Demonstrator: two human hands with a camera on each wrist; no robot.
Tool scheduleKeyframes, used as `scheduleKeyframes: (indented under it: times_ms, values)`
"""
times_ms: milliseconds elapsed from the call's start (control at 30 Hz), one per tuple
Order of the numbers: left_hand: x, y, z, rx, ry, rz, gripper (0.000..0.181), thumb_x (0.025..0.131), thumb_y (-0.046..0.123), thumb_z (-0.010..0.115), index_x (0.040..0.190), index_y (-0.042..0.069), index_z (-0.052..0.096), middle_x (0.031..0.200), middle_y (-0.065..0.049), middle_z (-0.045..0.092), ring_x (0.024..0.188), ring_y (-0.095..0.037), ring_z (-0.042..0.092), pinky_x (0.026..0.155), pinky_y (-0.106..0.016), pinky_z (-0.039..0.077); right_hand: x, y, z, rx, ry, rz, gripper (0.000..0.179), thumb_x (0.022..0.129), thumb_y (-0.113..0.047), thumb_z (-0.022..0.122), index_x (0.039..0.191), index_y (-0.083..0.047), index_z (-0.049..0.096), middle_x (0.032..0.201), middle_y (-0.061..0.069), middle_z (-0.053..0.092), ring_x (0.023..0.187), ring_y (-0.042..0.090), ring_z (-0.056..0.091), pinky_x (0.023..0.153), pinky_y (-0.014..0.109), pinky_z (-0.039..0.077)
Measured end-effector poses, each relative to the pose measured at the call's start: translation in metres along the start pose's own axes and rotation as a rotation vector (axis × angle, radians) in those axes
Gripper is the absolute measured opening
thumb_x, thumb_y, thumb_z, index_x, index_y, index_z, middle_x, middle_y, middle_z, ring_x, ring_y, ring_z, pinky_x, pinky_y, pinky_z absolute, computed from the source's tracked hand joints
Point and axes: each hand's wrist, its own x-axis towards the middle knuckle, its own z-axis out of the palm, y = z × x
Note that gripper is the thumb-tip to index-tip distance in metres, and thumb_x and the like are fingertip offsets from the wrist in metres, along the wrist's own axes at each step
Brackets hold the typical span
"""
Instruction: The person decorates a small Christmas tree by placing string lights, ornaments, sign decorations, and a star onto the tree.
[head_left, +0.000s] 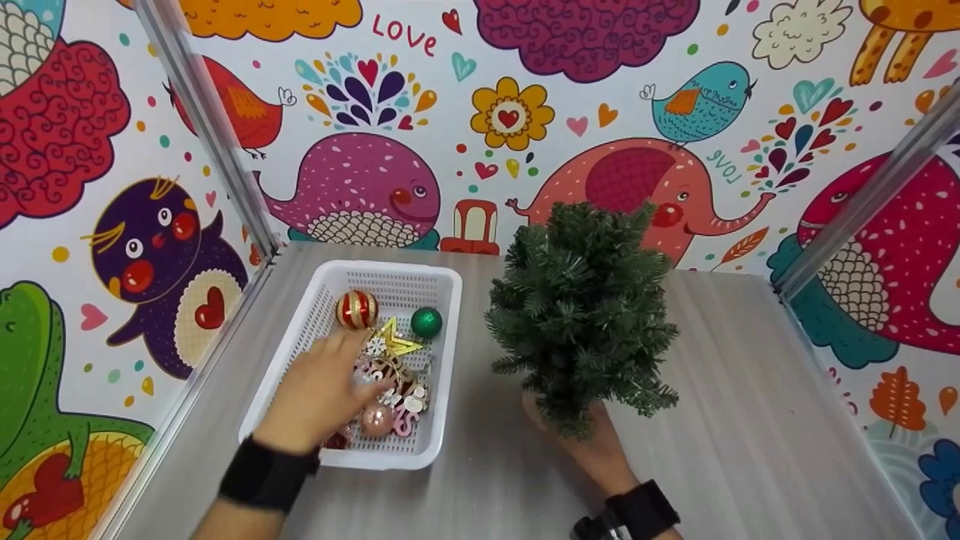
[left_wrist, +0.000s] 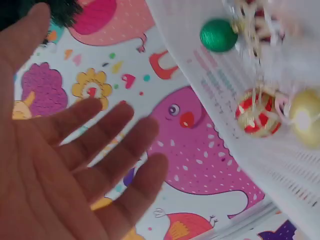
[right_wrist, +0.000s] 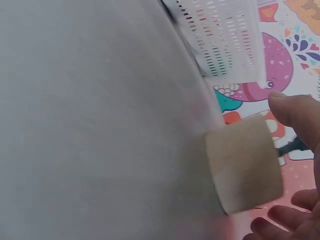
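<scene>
My left hand [head_left: 322, 386] hovers over the white plastic basket [head_left: 456, 300], fingers spread and holding nothing; its open palm [left_wrist: 50, 170] shows in the left wrist view. Inside the basket are a red-and-gold striped ball [head_left: 356, 310], a green glitter ball [head_left: 426, 322], a gold star [head_left: 397, 341], a pink ball [head_left: 377, 418] and several small ornaments. To the right stands a small artificial Christmas tree [head_left: 585, 307]. My right hand [head_left: 581, 435] reaches under its branches, with thumb and curled fingers around the stem above the beige base [right_wrist: 245, 165]; foliage hides part of the grip.
Both stand on a grey wood-grain table [head_left: 742, 420]. Cartoon-printed panels [head_left: 450, 97] enclose the back and sides, with metal corner posts [head_left: 217, 142] at left and right. A black band [head_left: 266, 472] is on each wrist.
</scene>
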Motion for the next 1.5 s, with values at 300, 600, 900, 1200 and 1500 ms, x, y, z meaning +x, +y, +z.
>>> scheduleKeyframes:
  times_ms: [300, 600, 900, 1200, 1500]
  values:
    - [0.062, -0.038, 0.034, 0.037, -0.226, -0.143, 0.098, 0.085, 0.053, 0.080, 0.157, 0.002, 0.039, 0.157, -0.034, 0.039, 0.138, -0.060, 0.042, 0.099, -0.077, 0.045, -0.018, -0.007, -0.013, -0.290, 0.077, -0.014, 0.079, 0.091, -0.021, 0.081, 0.154, 0.000, 0.037, 0.156, 0.025, 0.042, 0.143, 0.041, 0.048, 0.116, 0.047, 0.045]
    - [0.059, -0.055, 0.060, 0.045, -0.324, -0.218, 0.094, 0.077, 0.045, 0.088, 0.150, 0.000, 0.049, 0.146, -0.033, 0.052, 0.131, -0.057, 0.049, 0.103, -0.071, 0.044, -0.033, -0.012, -0.021, -0.270, 0.089, -0.044, 0.076, 0.093, -0.016, 0.078, 0.155, -0.001, 0.037, 0.158, 0.024, 0.042, 0.140, 0.041, 0.052, 0.111, 0.043, 0.050]
    - [0.061, -0.067, 0.073, 0.016, -0.360, -0.228, 0.087, 0.074, 0.040, 0.091, 0.141, -0.002, 0.054, 0.125, -0.028, 0.067, 0.110, -0.050, 0.065, 0.096, -0.067, 0.051, -0.034, -0.007, -0.023, -0.253, 0.115, -0.012, 0.055, 0.098, 0.002, 0.063, 0.151, -0.002, 0.045, 0.150, 0.019, 0.053, 0.130, 0.030, 0.060, 0.107, 0.032, 0.051]
    - [0.062, -0.072, 0.076, -0.099, -0.324, -0.182, 0.016, 0.094, 0.015, 0.070, 0.100, 0.001, 0.067, 0.092, -0.016, 0.071, 0.082, -0.033, 0.067, 0.080, -0.054, 0.055, -0.032, 0.000, -0.020, -0.273, 0.105, 0.030, 0.045, 0.097, 0.002, 0.063, 0.142, 0.005, 0.054, 0.130, 0.017, 0.066, 0.115, 0.026, 0.069, 0.095, 0.030, 0.056]
    - [0.060, -0.060, 0.049, -0.052, -0.163, -0.160, 0.016, 0.098, 0.020, 0.061, 0.090, 0.007, 0.063, 0.089, -0.016, 0.069, 0.075, -0.032, 0.063, 0.073, -0.055, 0.053, -0.037, -0.003, -0.020, -0.242, 0.070, 0.024, 0.039, 0.102, -0.006, 0.062, 0.142, -0.005, 0.057, 0.134, 0.011, 0.066, 0.115, 0.012, 0.068, 0.099, 0.027, 0.055]
